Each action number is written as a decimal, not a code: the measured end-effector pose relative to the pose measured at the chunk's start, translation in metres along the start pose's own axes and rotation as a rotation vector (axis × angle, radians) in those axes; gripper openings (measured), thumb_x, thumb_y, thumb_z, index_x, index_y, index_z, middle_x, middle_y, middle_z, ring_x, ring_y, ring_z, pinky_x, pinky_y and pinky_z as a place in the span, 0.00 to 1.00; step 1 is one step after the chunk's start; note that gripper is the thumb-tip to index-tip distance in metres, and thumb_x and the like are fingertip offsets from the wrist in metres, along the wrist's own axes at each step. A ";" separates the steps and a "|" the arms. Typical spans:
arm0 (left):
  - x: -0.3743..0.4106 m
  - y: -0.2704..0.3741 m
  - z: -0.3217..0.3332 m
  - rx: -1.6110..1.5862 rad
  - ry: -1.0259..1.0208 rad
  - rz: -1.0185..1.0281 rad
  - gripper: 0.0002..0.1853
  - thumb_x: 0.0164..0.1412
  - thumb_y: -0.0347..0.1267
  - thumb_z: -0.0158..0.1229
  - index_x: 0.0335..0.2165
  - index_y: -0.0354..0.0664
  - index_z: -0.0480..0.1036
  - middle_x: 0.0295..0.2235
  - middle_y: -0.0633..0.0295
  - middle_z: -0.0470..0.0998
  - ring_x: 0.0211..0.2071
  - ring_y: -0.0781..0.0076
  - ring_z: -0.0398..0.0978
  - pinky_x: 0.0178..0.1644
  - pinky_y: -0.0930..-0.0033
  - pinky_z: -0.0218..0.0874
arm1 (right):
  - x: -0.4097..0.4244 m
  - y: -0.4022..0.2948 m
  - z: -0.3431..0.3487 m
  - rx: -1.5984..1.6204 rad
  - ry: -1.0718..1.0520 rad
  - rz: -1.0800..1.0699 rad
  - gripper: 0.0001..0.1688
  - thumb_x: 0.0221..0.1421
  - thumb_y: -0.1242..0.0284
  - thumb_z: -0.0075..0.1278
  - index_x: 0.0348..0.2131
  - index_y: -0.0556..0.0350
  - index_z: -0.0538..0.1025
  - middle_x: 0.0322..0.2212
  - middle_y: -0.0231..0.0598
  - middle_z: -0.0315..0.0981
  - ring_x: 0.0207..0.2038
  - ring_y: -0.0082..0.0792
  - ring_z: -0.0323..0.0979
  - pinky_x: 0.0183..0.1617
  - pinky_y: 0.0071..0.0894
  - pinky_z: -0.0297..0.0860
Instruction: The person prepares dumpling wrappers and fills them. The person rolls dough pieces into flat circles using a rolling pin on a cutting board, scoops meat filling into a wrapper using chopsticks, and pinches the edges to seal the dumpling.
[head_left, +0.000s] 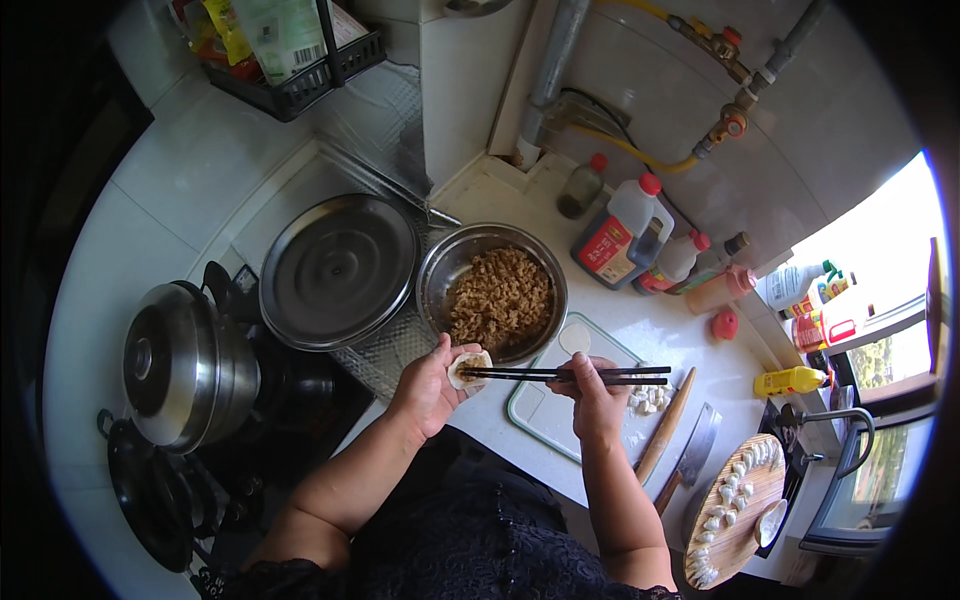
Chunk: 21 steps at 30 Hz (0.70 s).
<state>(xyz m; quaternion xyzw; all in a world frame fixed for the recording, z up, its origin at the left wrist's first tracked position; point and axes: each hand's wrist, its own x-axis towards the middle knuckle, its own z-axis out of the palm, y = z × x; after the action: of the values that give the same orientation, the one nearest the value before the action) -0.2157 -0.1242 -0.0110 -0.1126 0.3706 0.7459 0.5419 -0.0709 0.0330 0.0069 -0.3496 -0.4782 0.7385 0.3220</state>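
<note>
In my left hand (435, 386) lies a round dough wrapper (471, 370) with some brown filling at its middle. My right hand (596, 394) grips a pair of dark chopsticks (525, 373), whose tips touch the filling. Just beyond both hands, a steel bowl (556, 259) holds a mass of brown minced filling (502, 292). Another flat wrapper (574, 338) rests on the green-edged cutting board (544, 415), and small floured dough pieces (649, 399) lie on its right part, partly behind the chopsticks.
A wooden rolling pin (667, 424) and a cleaver (697, 444) lie right of the board. Shaped dumplings (727, 493) stand on a round slatted tray (757, 517). Sauce bottles (619, 236) line the wall. Left are a large lid (337, 270) and a covered steel pot (176, 367).
</note>
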 end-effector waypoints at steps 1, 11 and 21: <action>0.000 0.001 -0.003 -0.017 -0.016 -0.004 0.27 0.66 0.49 0.35 0.42 0.37 0.69 0.39 0.58 0.74 0.41 0.67 0.72 0.48 0.62 0.63 | 0.000 -0.002 -0.001 0.047 0.001 0.006 0.11 0.54 0.73 0.53 0.27 0.66 0.71 0.22 0.43 0.72 0.19 0.35 0.74 0.24 0.31 0.76; 0.001 0.004 -0.010 -0.144 -0.086 -0.089 0.27 0.66 0.49 0.34 0.42 0.35 0.68 0.42 0.50 0.73 0.45 0.59 0.72 0.50 0.57 0.65 | 0.009 0.001 -0.011 0.170 -0.020 0.147 0.13 0.56 0.69 0.51 0.26 0.63 0.71 0.19 0.42 0.72 0.16 0.34 0.73 0.21 0.24 0.73; -0.005 0.003 -0.011 -0.121 -0.099 -0.046 0.28 0.66 0.48 0.35 0.41 0.33 0.69 0.43 0.48 0.73 0.48 0.53 0.70 0.51 0.57 0.64 | 0.050 0.028 -0.014 -0.028 0.271 -0.105 0.12 0.53 0.71 0.55 0.28 0.66 0.73 0.22 0.42 0.73 0.20 0.29 0.74 0.25 0.25 0.73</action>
<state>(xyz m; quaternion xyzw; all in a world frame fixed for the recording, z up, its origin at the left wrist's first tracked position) -0.2191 -0.1356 -0.0151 -0.1167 0.2951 0.7588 0.5688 -0.0902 0.0710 -0.0335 -0.4250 -0.4584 0.6600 0.4168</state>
